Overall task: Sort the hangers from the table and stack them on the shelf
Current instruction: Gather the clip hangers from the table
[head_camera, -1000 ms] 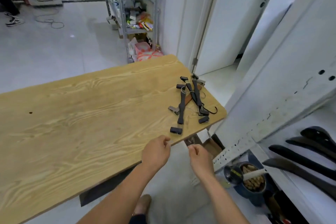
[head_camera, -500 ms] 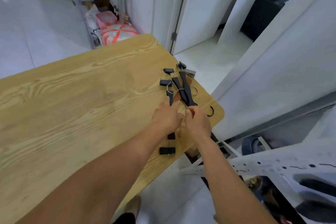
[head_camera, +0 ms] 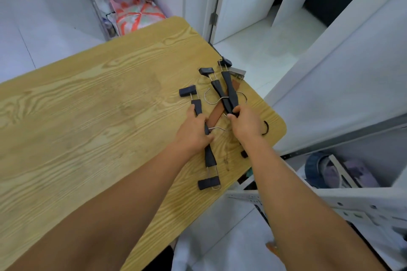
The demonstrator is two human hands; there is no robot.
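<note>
While left hand (head_camera: 193,130) grips one hanger (head_camera: 209,156), right hand (head_camera: 247,123) seemingly pinches crossed hangers (head_camera: 230,93).

Wooden table (head_camera: 88,130) with clip hangers (head_camera: 229,94)

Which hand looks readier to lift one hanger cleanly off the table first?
Probably the left. The left hand grips one black hanger at the pile's edge. The right hand pinches two crossed hangers lying over a brown hanger, so they may snag.

Open tabletop (head_camera: 88,127) leftward, white panel (head_camera: 330,86) close right
</note>
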